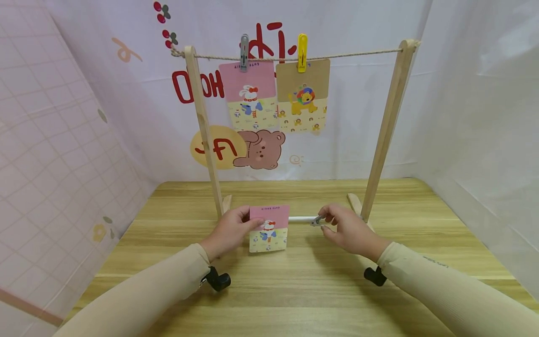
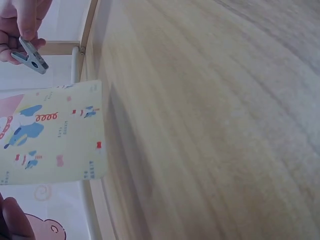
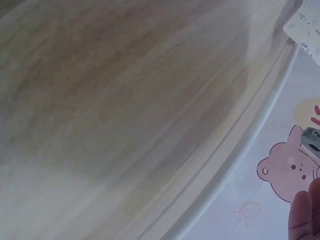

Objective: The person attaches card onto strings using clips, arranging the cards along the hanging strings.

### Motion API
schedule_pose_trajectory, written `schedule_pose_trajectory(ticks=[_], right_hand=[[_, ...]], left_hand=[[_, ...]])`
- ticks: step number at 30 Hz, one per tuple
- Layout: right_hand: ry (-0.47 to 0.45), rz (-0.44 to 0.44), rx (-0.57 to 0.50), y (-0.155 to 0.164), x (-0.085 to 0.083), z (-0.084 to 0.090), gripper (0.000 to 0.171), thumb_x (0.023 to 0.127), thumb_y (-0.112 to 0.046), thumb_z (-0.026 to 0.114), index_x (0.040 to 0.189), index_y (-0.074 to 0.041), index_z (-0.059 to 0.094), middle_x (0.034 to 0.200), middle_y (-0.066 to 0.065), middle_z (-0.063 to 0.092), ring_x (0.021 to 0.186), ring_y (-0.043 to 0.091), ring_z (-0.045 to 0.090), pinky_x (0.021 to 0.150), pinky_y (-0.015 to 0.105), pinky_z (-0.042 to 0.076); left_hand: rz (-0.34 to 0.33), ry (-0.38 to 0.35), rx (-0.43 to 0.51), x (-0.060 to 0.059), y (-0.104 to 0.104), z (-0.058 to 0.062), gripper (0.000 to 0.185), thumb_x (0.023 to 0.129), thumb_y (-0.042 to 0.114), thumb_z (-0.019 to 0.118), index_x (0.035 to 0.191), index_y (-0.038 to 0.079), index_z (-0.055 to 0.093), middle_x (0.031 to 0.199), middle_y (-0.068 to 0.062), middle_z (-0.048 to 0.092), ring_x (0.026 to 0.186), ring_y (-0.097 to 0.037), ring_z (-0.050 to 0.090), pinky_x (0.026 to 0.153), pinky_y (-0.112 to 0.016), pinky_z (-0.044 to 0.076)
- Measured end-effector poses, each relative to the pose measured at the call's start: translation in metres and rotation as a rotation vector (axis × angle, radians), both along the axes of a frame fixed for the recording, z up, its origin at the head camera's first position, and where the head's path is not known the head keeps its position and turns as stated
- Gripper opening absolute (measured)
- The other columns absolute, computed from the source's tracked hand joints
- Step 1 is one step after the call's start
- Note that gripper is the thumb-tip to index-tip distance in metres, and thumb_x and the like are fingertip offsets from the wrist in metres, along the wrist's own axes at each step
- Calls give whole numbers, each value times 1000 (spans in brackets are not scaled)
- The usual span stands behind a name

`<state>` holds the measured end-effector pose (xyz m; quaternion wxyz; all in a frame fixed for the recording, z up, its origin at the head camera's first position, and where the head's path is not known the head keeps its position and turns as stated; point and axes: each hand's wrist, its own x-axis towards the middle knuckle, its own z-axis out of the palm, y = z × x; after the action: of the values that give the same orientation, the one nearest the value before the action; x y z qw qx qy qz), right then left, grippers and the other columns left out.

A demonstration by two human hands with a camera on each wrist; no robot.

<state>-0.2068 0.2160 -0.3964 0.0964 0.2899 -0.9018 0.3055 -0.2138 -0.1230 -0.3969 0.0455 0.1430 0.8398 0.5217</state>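
Observation:
My left hand (image 1: 230, 229) pinches the left edge of a pink and yellow card (image 1: 268, 241) printed with a white bunny, holding it upright just above the table. In the left wrist view the card's yellow half (image 2: 65, 135) fills the left side. To its right, my right hand (image 1: 347, 229) grips a grey clothespin (image 1: 316, 221) between thumb and fingers, a short gap away from the card. The left wrist view also shows that clothespin (image 2: 33, 57), its tips pointing toward the card. Only part of the clothespin (image 3: 312, 139) appears at the right wrist view's edge.
A twine line (image 1: 362, 54) runs between two wooden posts (image 1: 385, 135). From it hang a bunny card (image 1: 248, 107) under a grey clothespin (image 1: 244, 54) and a lion card (image 1: 303, 93) under a yellow clothespin (image 1: 302, 52). A white bar (image 1: 300, 219) crosses low between the posts.

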Motion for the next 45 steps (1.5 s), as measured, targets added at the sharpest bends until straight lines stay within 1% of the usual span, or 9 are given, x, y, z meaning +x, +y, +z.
schedule_pose_trajectory(ticks=[3, 10, 19, 23, 27, 30, 34, 37, 45], right_hand=[[19, 13, -29, 0, 0, 1, 24, 90, 2, 76, 111, -6, 66, 101, 3, 69, 92, 16, 64, 79, 33, 57], [52, 19, -93, -2, 2, 7, 23, 90, 5, 74, 110, -4, 68, 98, 3, 70, 88, 13, 65, 77, 31, 59], [108, 4, -154, -5, 2, 14, 23, 88, 8, 72, 108, -2, 68, 98, 5, 74, 87, 14, 68, 76, 27, 59], [142, -5, -172, -4, 1, 17, 24, 88, 8, 74, 108, -2, 68, 98, 5, 74, 87, 15, 67, 76, 29, 59], [183, -11, -173, -2, 0, 22, 23, 87, 8, 75, 108, -1, 68, 97, 6, 74, 86, 18, 67, 76, 32, 59], [197, -17, -181, -1, -1, 27, 24, 87, 9, 74, 109, 0, 68, 99, 9, 74, 86, 19, 67, 76, 33, 59], [214, -20, -207, -1, 0, 32, 25, 87, 10, 73, 109, 1, 67, 101, 11, 73, 87, 18, 66, 77, 32, 59], [231, -19, -233, 0, -1, 35, 24, 87, 10, 73, 108, 1, 67, 100, 10, 74, 87, 15, 66, 76, 31, 58], [236, -50, -270, 7, -3, 47, 22, 89, 9, 73, 109, 4, 66, 99, 11, 72, 88, 5, 61, 77, 23, 54]], left_hand=[[2, 8, 4, -1, 1, 2, 18, 103, 30, 71, 115, 17, 75, 105, 1, 75, 93, -19, 63, 80, -30, 53], [-2, 33, 25, -4, 3, 7, 24, 103, 33, 69, 118, 16, 77, 106, -1, 77, 92, -19, 64, 78, -30, 53], [26, 44, 26, -7, 6, 14, 25, 103, 38, 68, 117, 19, 78, 106, 2, 78, 89, -20, 61, 70, -28, 43], [21, 75, 18, -10, 7, 17, 26, 103, 39, 68, 116, 19, 78, 102, 1, 77, 85, -20, 57, 64, -28, 38], [12, 135, 4, -12, 7, 22, 26, 103, 39, 68, 115, 18, 78, 99, -1, 77, 81, -21, 57, 63, -27, 41], [12, 158, -2, -14, 8, 26, 26, 103, 39, 68, 114, 18, 78, 99, 0, 77, 81, -21, 59, 64, -27, 44], [26, 162, -9, -15, 11, 32, 24, 103, 39, 69, 112, 18, 78, 99, 1, 77, 79, -21, 56, 62, -27, 40], [35, 182, -15, -17, 15, 37, 23, 102, 38, 70, 109, 18, 78, 95, -1, 75, 74, -21, 53, 60, -28, 39], [54, 237, -33, -22, 24, 54, 22, 102, 40, 70, 106, 19, 77, 102, 1, 76, 78, -20, 55, 65, -32, 42]])
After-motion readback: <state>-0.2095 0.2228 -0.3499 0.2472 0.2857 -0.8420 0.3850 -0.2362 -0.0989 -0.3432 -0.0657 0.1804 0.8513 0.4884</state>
